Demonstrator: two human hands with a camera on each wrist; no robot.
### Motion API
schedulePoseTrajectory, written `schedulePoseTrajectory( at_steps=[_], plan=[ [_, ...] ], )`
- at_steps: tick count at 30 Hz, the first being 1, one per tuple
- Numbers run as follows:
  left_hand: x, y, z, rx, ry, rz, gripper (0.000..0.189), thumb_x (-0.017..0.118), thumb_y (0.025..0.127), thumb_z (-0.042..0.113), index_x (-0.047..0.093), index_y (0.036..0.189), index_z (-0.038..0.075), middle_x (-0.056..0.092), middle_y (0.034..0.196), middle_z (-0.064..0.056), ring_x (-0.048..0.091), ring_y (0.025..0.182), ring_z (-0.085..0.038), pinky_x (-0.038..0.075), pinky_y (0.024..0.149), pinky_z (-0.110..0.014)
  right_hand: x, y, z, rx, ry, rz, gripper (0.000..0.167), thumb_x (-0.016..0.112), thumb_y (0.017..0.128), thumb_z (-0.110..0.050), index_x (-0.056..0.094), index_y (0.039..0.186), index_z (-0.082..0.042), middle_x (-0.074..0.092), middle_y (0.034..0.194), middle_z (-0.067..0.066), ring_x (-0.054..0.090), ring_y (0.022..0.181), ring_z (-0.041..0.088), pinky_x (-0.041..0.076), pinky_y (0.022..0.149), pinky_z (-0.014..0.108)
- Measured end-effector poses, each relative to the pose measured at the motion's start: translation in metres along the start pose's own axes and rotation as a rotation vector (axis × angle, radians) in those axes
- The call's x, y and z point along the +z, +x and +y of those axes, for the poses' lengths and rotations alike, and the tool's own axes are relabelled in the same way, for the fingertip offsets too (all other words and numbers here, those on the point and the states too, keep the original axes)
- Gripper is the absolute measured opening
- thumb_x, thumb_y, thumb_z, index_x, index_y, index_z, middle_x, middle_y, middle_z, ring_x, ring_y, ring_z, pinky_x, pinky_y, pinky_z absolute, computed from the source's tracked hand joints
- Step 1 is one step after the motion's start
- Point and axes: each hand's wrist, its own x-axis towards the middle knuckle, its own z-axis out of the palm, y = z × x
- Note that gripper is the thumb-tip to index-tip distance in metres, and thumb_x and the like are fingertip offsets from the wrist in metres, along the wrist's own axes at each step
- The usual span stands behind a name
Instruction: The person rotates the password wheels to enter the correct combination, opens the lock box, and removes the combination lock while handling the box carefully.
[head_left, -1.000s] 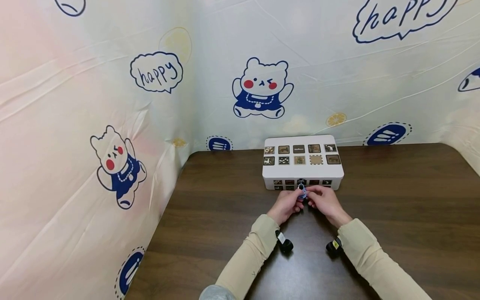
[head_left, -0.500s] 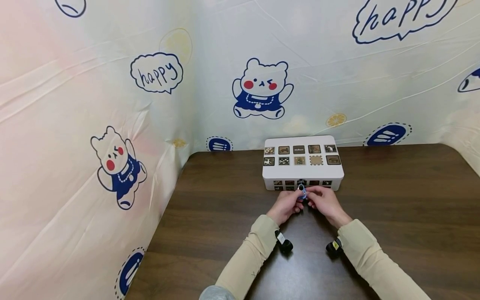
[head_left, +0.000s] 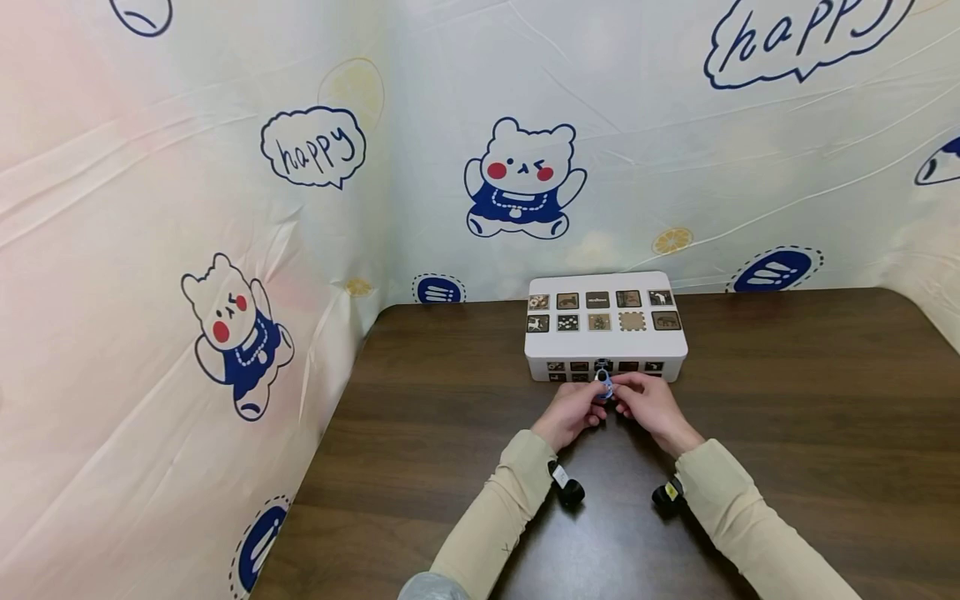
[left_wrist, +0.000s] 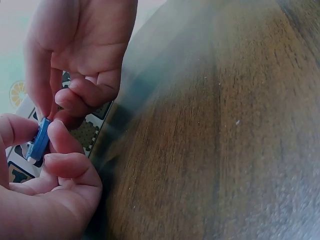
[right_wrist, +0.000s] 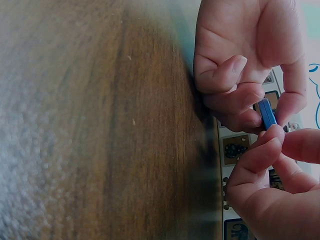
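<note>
A small blue padlock (head_left: 604, 388) with a pale shackle is at the front clasp (head_left: 603, 365) of a white box. My left hand (head_left: 573, 412) pinches the padlock between thumb and curled fingers; in the left wrist view the blue body (left_wrist: 39, 142) shows between them. From the other side my right hand (head_left: 651, 406) pinches the padlock's end with thumb and forefinger, its other fingers curled below. In the right wrist view a narrow blue side (right_wrist: 267, 114) shows between both hands' fingertips. The white box (head_left: 606, 342), printed with small brown and black pictures, has its lid down.
The box stands at the back of a dark wooden table (head_left: 435, 467), close to a pale cloth backdrop (head_left: 435, 192) with bear drawings. More cloth (head_left: 135, 333) hangs along the left edge. Each wrist carries a small black camera (head_left: 572, 492).
</note>
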Motion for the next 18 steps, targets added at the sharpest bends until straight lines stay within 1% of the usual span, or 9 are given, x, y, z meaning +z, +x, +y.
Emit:
schedulePoseTrajectory(
  at_steps=[4,9,13,18],
  plan=[
    [-0.0003,0.0000,0.0001,0.001,-0.004,0.009,0.010,0.061,0.085,0.015,0.066,0.084,0.007,0.058,0.070,0.002,0.052,0.051,-0.006,0.038,0.045,-0.016,0.0000,-0.0002,-0.0006,0.001,-0.004,-0.002,0.031,0.051,0.097,-0.008,0.058,0.122,0.010,0.062,0.081,0.005,0.056,0.063,0.005,0.051,0.058,0.023],
    [0.0001,-0.0003,0.0010,0.008,-0.008,0.034,0.012,0.060,0.086,0.017,0.065,0.080,0.007,0.057,0.066,0.002,0.050,0.048,-0.005,0.035,0.043,-0.016,-0.0004,-0.0008,-0.0018,0.005,-0.006,-0.006,0.032,0.051,0.097,-0.009,0.057,0.122,0.010,0.062,0.081,0.005,0.056,0.064,0.004,0.051,0.058,0.022],
    [0.0013,-0.0010,0.0017,0.024,0.018,0.053,0.017,0.060,0.087,0.020,0.064,0.077,0.007,0.056,0.064,0.001,0.049,0.047,-0.005,0.035,0.042,-0.015,-0.0006,-0.0008,-0.0019,0.010,-0.005,-0.007,0.032,0.051,0.098,-0.010,0.057,0.123,0.010,0.062,0.082,0.005,0.057,0.064,0.004,0.051,0.058,0.022],
    [0.0016,-0.0010,0.0015,0.030,0.045,0.052,0.018,0.060,0.088,0.021,0.063,0.076,0.007,0.055,0.064,0.001,0.048,0.047,-0.005,0.036,0.042,-0.015,-0.0002,-0.0001,-0.0008,0.009,-0.005,-0.005,0.032,0.051,0.098,-0.009,0.057,0.122,0.010,0.062,0.082,0.007,0.056,0.063,0.004,0.051,0.058,0.022]
  ],
)
